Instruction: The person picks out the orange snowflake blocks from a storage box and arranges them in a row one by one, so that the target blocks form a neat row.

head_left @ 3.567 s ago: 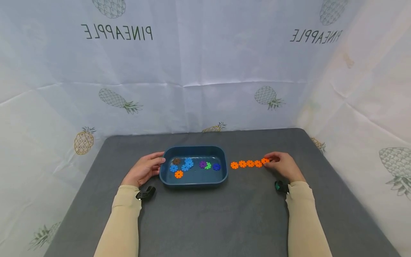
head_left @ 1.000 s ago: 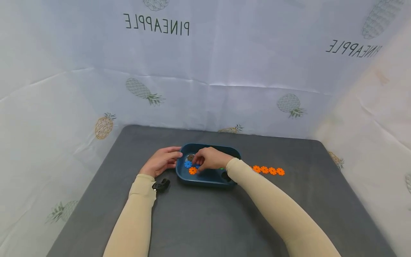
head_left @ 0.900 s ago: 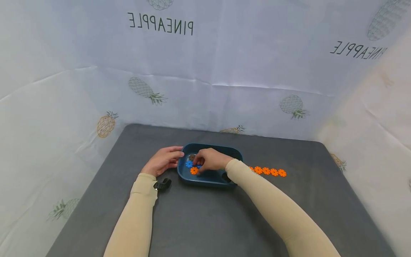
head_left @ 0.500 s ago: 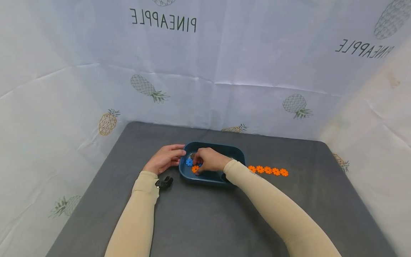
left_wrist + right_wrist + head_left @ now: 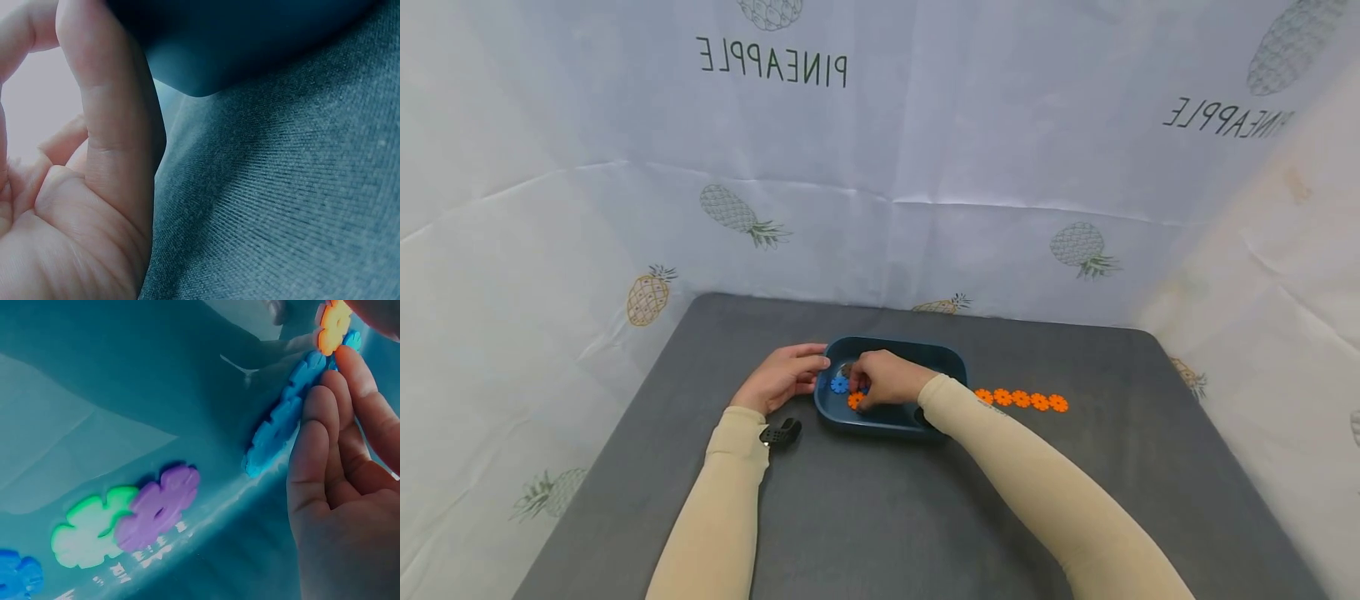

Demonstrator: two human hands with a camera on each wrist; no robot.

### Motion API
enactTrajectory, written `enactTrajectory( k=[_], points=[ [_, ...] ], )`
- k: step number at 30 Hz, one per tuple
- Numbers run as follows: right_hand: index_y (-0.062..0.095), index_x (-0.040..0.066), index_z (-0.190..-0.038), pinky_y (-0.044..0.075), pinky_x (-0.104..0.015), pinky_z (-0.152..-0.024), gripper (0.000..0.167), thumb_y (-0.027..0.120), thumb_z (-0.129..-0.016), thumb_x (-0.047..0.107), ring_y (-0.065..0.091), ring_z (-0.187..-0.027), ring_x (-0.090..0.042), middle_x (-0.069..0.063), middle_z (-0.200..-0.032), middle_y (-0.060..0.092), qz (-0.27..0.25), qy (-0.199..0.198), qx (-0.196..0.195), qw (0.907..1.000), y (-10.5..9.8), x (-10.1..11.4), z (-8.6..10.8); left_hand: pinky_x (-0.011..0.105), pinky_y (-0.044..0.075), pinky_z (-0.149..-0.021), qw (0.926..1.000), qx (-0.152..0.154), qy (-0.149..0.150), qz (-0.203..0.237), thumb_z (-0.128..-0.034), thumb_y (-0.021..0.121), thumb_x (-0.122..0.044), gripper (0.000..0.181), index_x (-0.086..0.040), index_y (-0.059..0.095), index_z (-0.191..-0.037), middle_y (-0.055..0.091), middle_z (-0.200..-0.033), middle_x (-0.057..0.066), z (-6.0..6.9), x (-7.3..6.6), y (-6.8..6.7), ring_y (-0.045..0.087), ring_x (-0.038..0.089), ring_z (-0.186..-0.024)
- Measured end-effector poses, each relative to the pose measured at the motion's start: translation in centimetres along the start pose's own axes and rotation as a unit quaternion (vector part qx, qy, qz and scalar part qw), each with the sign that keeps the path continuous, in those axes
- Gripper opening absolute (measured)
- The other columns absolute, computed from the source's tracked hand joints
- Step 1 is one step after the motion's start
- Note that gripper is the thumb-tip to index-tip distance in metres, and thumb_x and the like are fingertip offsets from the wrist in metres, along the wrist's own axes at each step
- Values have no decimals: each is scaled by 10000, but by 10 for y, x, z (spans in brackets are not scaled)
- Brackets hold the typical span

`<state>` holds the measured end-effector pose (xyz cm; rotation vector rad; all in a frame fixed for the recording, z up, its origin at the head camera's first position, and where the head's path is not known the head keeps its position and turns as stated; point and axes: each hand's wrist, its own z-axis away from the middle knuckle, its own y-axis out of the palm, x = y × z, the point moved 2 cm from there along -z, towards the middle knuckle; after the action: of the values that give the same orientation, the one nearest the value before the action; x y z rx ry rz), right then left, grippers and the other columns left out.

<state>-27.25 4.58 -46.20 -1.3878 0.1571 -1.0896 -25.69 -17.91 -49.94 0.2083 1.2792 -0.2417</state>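
At the left end of a dark blue tray (image 5: 891, 431), my left hand (image 5: 782, 377) grips the rim. In the left wrist view the thumb (image 5: 106, 106) is against the tray's dark side. My right hand (image 5: 891, 377) reaches into the tray's left part. Its thumb and index finger pinch an orange notched plastic disc (image 5: 334, 326), also seen as the orange disc (image 5: 855, 401) in the head view. Blue discs (image 5: 278, 428) lie beside the fingertips, and a brown disc (image 5: 846, 369) is partly hidden behind them.
Right of the tray, several orange discs (image 5: 1021, 398) form a row on the grey table (image 5: 865, 517). Inside the tray, a green disc (image 5: 90, 531) overlaps a purple disc (image 5: 159, 509), near a darker blue disc (image 5: 19, 575). A pineapple-print curtain (image 5: 880, 167) stands behind.
My right hand left the right end of the orange row and crossed left into the tray. Over the last second its fingertips closed in on the orange disc. The left hand stays at the tray.
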Motion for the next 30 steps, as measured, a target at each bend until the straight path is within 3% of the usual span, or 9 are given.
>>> enactTrajectory(
  k=[5, 16, 25, 30],
  points=[
    [768, 179, -1065, 571, -291, -904, 214, 901, -912, 248, 604, -967, -140, 7, -1077, 648, 73, 20, 19, 10000, -2, 3, -2, 251, 626, -803, 10000, 48, 37, -11, -1048, 713, -255, 644, -93, 483, -1627, 644, -1417, 169, 1, 1, -2, 684, 135, -894],
    [734, 191, -1023, 563, -283, -839, 192, 888, -917, 232, 598, -954, -159, 0, -1086, 631, 52, 181, 266, 9995, -4, 7, 1, 248, 622, -781, 9999, 92, 24, 39, -1049, 711, -247, 634, -89, 489, -1622, 691, -1255, 80, 0, 0, -1, 671, 116, -849],
    [714, 189, -1081, 596, -313, -862, 232, 864, -905, 203, 658, -959, -174, 22, -1042, 707, -551, 301, 52, 9980, -24, 7, 17, 241, 628, -789, 10000, 37, 11, -58, -1053, 713, -263, 648, -73, 478, -1626, 681, -1296, 139, -1, 1, -2, 671, 119, -841],
    [742, 170, -1156, 600, -304, -924, 253, 831, -920, 162, 674, -993, -149, 25, -1081, 729, -825, 241, -136, 9962, -36, 6, 32, 247, 633, -803, 10000, 43, 8, -80, -1058, 709, -259, 650, -70, 467, -1631, 701, -1241, 105, 0, 1, -1, 686, 117, -834]
  ],
)
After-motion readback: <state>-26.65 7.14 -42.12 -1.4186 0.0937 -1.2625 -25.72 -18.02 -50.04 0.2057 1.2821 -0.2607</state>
